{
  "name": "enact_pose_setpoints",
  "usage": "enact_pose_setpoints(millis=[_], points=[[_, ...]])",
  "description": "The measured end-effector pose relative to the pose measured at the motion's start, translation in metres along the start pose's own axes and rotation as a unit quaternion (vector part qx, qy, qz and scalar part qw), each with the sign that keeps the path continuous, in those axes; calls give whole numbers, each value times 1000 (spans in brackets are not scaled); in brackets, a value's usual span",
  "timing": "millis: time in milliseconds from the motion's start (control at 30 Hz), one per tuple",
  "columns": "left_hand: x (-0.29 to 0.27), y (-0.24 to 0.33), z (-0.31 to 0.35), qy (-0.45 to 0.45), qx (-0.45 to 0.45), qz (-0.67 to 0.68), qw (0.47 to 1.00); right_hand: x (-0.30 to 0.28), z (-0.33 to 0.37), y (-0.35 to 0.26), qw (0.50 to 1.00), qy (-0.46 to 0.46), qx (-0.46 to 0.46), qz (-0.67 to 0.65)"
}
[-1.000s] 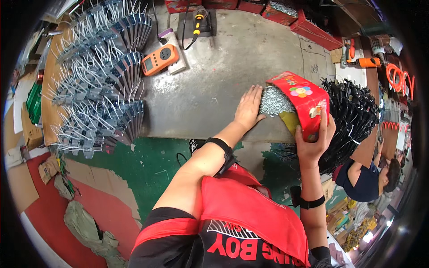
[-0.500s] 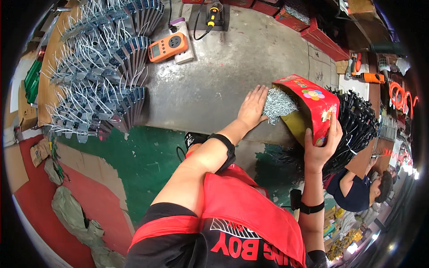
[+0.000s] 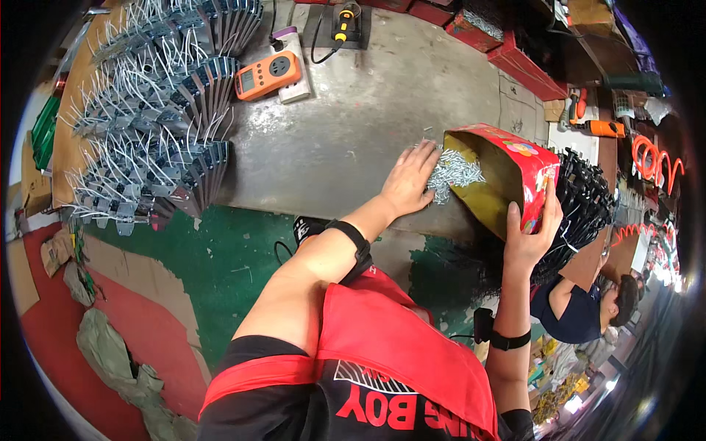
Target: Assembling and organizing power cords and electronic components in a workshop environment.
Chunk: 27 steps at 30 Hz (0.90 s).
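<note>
A red cardboard box (image 3: 540, 173) with flower prints lies tipped, its open side facing left, at the table's right front. From its mouth a heap of small silvery screws or pins (image 3: 457, 175) spreads onto the metal tabletop. My left hand (image 3: 410, 176) lies flat with fingers stretched against the heap's left side, palm down. Around the box's near right edge my right hand (image 3: 531, 239) is closed, fingers on the outside and thumb by the rim. A few loose pieces show past my left fingertips.
Rows of metal plates with white wires (image 3: 158, 165) stand at left. An orange meter (image 3: 268, 76) sits on a white power strip (image 3: 296, 88); a yellow-black tool (image 3: 344, 28) is behind. Black cables (image 3: 585, 198) pile beside the box. Another person (image 3: 577, 309) sits at right.
The box has turned slightly, showing more of its inside. The heap lies looser across its mouth, and a few pieces now show beyond my left fingers. The whole view has shifted a little.
</note>
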<state>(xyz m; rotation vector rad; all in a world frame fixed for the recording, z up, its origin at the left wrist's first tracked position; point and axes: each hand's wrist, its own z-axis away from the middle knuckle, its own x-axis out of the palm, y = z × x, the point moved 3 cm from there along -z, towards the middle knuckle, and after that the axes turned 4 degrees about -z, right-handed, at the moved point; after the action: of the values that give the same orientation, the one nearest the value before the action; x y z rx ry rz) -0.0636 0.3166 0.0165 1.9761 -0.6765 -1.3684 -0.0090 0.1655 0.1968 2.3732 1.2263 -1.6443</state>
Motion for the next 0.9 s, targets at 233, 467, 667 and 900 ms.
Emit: enact_pose_setpoints(millis=[233, 467, 667, 900], points=[[32, 42, -40, -49, 172, 11, 984, 0, 2, 0, 1000, -10, 0, 3], [52, 39, -61, -161, 203, -142, 955, 0, 4, -3, 999, -6, -17, -30], [30, 28, -43, -112, 254, -136, 951, -4, 4, 10, 999, 26, -20, -2], [28, 34, -58, -95, 249, -77, 961, -7, -2, 7, 999, 43, -14, -19]])
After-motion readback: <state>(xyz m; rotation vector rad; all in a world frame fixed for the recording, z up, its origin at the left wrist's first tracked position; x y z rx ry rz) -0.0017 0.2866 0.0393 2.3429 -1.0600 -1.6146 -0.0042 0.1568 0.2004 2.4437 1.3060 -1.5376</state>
